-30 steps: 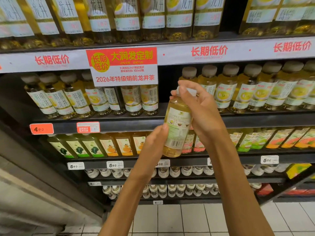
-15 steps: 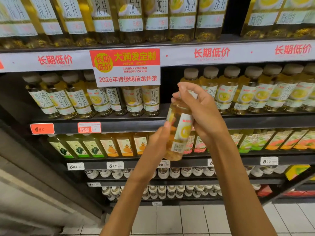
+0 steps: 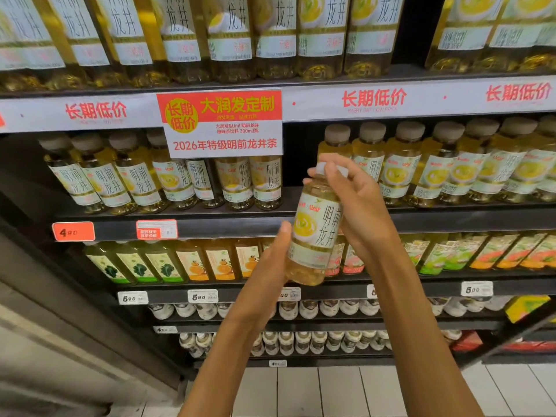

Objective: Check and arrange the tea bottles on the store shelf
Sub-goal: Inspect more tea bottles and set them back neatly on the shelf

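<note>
A clear tea bottle [image 3: 314, 233] of pale yellow liquid, white-capped, tilts slightly in front of the shelf, label facing out; matching bottles [image 3: 436, 167] stand upright in rows behind.

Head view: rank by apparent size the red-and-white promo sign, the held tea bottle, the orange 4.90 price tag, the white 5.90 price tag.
1. Promo sign, clearly largest.
2. Held tea bottle; it is nearer the camera than the shelf, so it looks bigger than it would there.
3. Orange 4.90 price tag.
4. White 5.90 price tag, somewhat smaller than the orange one.

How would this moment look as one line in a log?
stage: checking | tea bottle: off shelf, front label facing camera | right hand: grips cap end | left hand: holds lower body
</note>
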{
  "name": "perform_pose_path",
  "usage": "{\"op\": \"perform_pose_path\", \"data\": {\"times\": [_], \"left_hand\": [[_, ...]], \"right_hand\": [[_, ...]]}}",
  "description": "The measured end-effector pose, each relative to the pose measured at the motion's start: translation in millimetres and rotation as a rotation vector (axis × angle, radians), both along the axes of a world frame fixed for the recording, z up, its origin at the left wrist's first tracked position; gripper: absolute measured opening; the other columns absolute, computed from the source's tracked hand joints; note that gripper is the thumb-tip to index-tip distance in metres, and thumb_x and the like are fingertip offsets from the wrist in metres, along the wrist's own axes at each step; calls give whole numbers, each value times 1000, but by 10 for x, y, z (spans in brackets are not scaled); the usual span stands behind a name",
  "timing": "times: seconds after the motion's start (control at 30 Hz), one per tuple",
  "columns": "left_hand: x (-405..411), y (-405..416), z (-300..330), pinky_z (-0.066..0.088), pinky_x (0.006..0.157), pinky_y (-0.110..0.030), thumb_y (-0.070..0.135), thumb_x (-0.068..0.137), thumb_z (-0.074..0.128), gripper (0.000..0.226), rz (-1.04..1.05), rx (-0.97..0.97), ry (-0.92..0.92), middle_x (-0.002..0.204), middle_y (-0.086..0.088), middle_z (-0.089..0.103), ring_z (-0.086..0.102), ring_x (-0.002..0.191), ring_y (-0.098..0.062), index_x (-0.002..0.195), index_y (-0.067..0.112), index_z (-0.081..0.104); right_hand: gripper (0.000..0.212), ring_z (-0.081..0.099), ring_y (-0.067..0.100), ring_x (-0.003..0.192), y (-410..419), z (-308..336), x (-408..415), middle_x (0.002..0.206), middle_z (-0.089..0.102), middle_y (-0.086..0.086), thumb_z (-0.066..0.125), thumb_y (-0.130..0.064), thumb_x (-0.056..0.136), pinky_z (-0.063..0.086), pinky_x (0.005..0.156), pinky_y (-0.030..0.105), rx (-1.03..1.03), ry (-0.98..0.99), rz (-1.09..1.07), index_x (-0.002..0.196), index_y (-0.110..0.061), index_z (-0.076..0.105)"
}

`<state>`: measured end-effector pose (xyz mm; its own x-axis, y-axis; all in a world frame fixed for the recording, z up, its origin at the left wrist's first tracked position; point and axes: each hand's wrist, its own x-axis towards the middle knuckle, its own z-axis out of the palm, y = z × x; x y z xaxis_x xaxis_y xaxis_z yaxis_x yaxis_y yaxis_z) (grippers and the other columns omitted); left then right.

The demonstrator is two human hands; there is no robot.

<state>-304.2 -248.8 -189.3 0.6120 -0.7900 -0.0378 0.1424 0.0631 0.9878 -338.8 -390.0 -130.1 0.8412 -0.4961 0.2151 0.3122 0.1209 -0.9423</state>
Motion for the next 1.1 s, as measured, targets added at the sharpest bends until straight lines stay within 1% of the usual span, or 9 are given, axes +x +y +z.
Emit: {"op": "perform_pose_path", "data": {"times": [0.1, 0.2, 0.33, 0.5, 0.7, 0.8, 0.93, 1.03, 1.1], "left_hand": [[78, -54, -73, 49, 76, -10, 36, 85, 69, 34, 51, 99, -242, 110, 15, 68, 62, 101, 7, 115, 38, 53], [195, -174, -167, 51, 82, -15, 15, 80, 76, 46, 169, 101, -320, 118, 2, 61, 62, 104, -3, 120, 25, 55], [383, -336, -233, 46, 94, -16, 16, 77, 78, 55, 342, 139, -428, 121, 5, 56, 57, 111, -1, 126, 19, 54], [454, -545, -332, 36, 79, 3, 17, 74, 80, 50, 530, 126, -448, 100, 25, 56, 48, 92, 28, 114, 26, 51], [511, -683, -337, 38, 78, 0, 25, 79, 76, 52, 632, 149, -428, 106, 22, 55, 52, 97, 16, 126, 17, 55], [556, -718, -322, 39, 80, -8, 30, 81, 74, 54, 652, 191, -453, 119, 9, 57, 52, 107, -6, 130, 17, 54], [551, -771, -295, 45, 91, -24, 27, 80, 75, 56, 718, 194, -505, 120, -3, 55, 53, 109, -16, 130, 12, 54], [507, -817, -295, 44, 79, -9, 22, 79, 76, 58, 791, 194, -566, 115, -4, 49, 52, 93, -14, 130, 9, 52], [486, -843, -297, 47, 76, -13, 19, 79, 76, 59, 800, 183, -513, 112, -4, 51, 52, 89, -13, 130, 10, 47]], "right_hand": [[25, 63, 15, 109, 14, -50, -9, 111, 69, -1, 59, -28, 91, 52, 90, 31, -118, -90, 5, 116, -28, 58], [34, 61, 12, 111, 30, -84, -5, 118, 66, -3, 59, -25, 91, 51, 88, 25, -257, -119, 60, 124, -29, 54], [43, 57, 12, 115, -48, -85, 78, 124, 61, 1, 61, -23, 87, 49, 94, 30, -272, -124, 8, 128, -20, 49], [40, 55, 13, 117, -120, -97, 269, 129, 57, 6, 61, -12, 90, 46, 101, 41, -373, -73, -43, 127, -12, 46], [38, 52, 7, 114, -150, -89, 486, 121, 53, -3, 65, -9, 88, 44, 95, 20, -485, -52, -219, 120, -14, 46], [40, 46, 19, 122, -209, -136, 506, 126, 52, 8, 67, -9, 86, 37, 101, 24, -805, -38, -406, 124, -6, 53], [54, 40, 26, 124, -289, -197, 468, 132, 54, 11, 72, -19, 82, 32, 103, 34, -1102, 21, -506, 131, -7, 53], [61, 40, 25, 115, -307, -220, 477, 131, 56, 8, 77, -21, 77, 42, 93, 44, -1215, 80, -581, 133, -12, 53], [59, 39, 23, 111, -313, -221, 513, 127, 59, 9, 78, -20, 76, 42, 88, 43, -1221, 90, -614, 130, -10, 55]]}}
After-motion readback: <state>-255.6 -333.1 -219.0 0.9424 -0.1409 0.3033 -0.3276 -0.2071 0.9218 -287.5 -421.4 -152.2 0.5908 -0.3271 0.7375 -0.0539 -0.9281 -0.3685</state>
